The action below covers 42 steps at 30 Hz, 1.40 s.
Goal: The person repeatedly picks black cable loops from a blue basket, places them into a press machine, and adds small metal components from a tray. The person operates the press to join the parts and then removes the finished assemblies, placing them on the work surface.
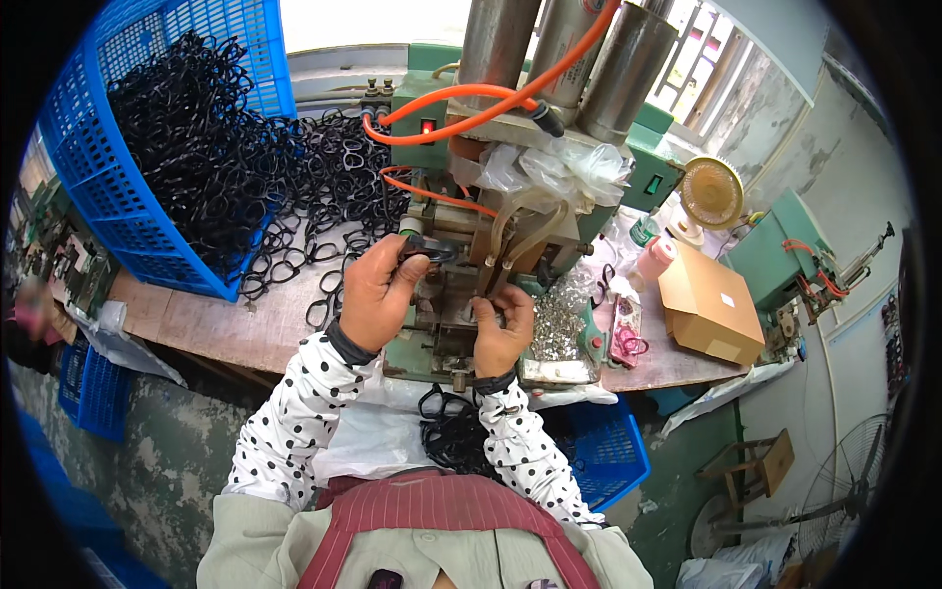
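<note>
At one o'clock, the right hand point(503, 331) bends its fingers over the press point(549, 239); I cannot tell whether it grips anything. Slightly farther, the left hand point(379, 288) pinches a black eyeglass frame point(434, 249) at twelve. A weak pinch could let it skew; straying fingertips risk being nipped. Its long axis runs roughly nine-to-three, free end toward three.

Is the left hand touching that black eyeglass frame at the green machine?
Touching: head view shows the left hand pinching the black frame at one end.
</note>
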Motion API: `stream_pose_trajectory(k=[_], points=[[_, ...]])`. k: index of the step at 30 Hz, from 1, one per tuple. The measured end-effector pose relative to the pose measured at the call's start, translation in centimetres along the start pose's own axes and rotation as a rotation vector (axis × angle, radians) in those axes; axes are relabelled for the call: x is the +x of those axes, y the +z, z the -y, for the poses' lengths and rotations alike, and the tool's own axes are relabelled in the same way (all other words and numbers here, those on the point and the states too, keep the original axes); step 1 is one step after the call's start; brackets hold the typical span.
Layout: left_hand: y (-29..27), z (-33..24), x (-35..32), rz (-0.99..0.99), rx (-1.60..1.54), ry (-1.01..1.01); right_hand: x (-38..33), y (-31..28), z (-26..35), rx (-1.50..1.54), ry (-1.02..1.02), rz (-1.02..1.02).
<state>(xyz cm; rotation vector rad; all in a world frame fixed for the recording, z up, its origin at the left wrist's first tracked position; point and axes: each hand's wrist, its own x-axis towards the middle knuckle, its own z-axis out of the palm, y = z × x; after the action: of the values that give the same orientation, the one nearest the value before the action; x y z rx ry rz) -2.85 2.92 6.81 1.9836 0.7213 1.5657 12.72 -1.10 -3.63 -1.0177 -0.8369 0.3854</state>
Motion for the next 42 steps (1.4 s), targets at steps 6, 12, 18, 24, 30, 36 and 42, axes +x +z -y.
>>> stream_pose_trajectory(k=[6, 12, 18, 24, 30, 36, 42], points=[[0.3, 0.3, -0.1, -0.029, -0.02, -0.007, -0.5, 0.1, 0.8, 0.224, 0.109, -0.048], [0.3, -0.1, 0.0, -0.019, -0.02, -0.007, -0.4, 0.3, 1.2, 0.236, 0.149, -0.028], [0.2, -0.3, -0.2, -0.008, -0.039, -0.026, -0.1, 0.6, 1.2, 0.238, 0.14, -0.023], [-0.1, -0.3, 0.0, 0.031, -0.018, -0.03, -0.1, 0.5, 0.8, 0.118, 0.081, 0.001], [-0.1, -0.4, 0.1, 0.025, 0.021, -0.018, -0.5, 0.8, 1.3, 0.281, 0.152, -0.078], [-0.1, -0.7, 0.1, 0.016, 0.012, -0.018, -0.2, 0.6, 1.1, 0.287, 0.147, -0.052], [-0.2, -0.6, 0.1, 0.015, 0.027, 0.005, -0.1, 0.5, 0.8, 0.236, 0.11, -0.021]])
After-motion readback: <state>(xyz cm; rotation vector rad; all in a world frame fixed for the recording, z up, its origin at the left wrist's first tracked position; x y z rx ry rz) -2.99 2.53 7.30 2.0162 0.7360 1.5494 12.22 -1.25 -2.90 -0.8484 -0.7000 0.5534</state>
